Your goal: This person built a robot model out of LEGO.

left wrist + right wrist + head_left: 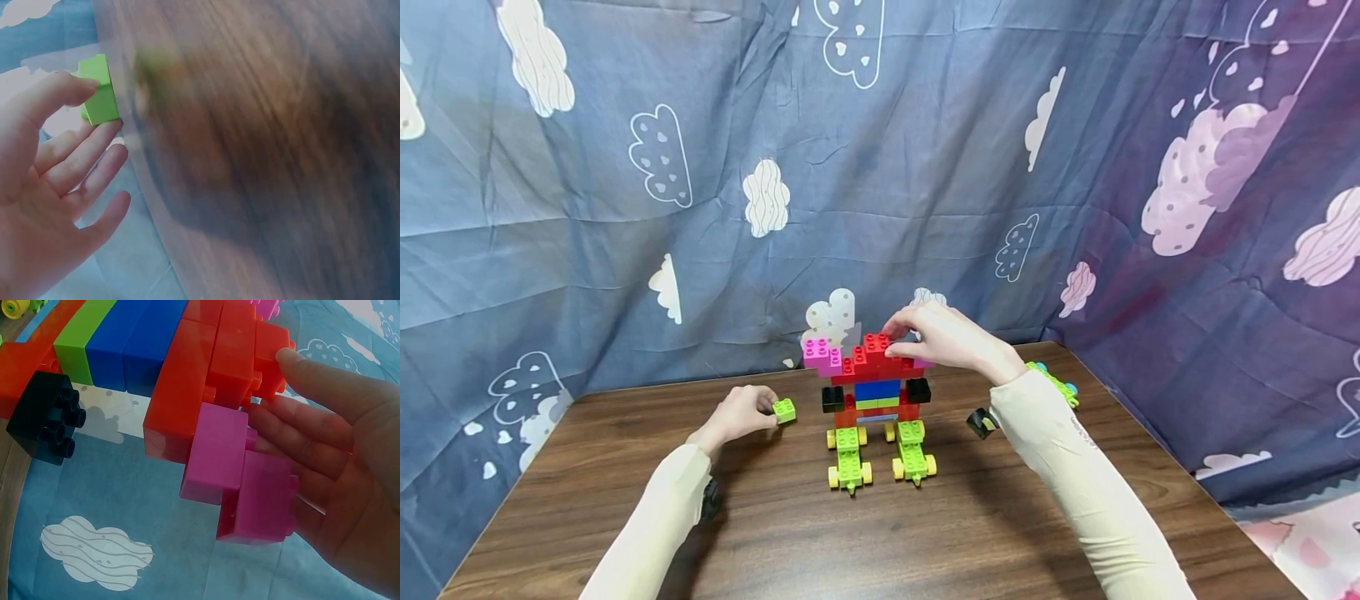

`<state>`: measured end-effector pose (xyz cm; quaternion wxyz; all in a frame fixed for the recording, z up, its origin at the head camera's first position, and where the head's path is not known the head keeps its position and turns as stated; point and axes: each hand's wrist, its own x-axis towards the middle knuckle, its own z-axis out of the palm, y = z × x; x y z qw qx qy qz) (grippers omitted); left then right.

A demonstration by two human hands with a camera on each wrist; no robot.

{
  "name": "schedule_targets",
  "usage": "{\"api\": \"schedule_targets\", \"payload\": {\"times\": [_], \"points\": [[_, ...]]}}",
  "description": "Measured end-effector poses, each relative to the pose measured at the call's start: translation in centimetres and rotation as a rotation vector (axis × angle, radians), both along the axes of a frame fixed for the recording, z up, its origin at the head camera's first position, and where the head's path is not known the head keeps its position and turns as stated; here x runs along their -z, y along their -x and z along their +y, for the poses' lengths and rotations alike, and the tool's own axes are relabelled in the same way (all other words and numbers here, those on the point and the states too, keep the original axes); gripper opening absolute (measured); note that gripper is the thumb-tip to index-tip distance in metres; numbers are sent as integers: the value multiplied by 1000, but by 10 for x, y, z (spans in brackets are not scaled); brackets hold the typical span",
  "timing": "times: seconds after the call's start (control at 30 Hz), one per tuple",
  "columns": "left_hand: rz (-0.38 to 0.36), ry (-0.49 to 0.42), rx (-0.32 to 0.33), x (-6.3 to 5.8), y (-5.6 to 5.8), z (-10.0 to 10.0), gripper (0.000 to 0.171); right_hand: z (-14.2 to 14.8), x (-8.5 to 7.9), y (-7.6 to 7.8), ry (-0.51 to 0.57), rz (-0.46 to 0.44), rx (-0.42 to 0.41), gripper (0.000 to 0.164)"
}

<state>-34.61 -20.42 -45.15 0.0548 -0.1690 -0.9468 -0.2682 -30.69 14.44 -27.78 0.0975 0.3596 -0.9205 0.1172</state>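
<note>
A figure of toy building bricks stands upright mid-table, on two lime green wheeled bases [850, 468] with yellow wheels. Blue and lime bricks [877, 390] fill its middle, black bricks [832, 399] jut out at the sides, and pink bricks [215, 453] step up from the red shoulders. My right hand [943, 335] pinches the topmost red brick [272, 356] between thumb and fingers. To the figure's left, my left hand [741, 414] holds a small lime green brick [100, 100] by thumb and fingertips, low over the table. The other fingers of that hand spread loosely.
On the wooden table [880, 550], a small black and green piece [981, 422] lies right of the figure. A lime green piece with blue parts [1063, 387] is partly hidden behind my right sleeve. A cloud-patterned curtain [880, 208] hangs close behind the table.
</note>
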Motion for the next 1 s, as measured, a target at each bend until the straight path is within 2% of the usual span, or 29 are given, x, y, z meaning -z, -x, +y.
{"api": "schedule_targets", "payload": {"times": [0.1,0.2,0.3,0.57,0.83,1.0], "points": [[20,-18,-1,-7,-3,-7,28,0,1,0,-7,6,5,33],[59,-23,-1,-20,-7,-14,27,1,2,0,-9,2,14,33],[111,-19,-2,-38,-12,-21,26,2,3,0,-6,1,15,33],[208,-13,-38,-95,-29,-33,27,4,2,0,5,8,0,32],[275,-50,-33,-149,-48,-22,28,3,2,1,14,4,-9,31],[304,-57,-33,-174,-59,-10,29,1,1,1,18,4,-13,31]]}}
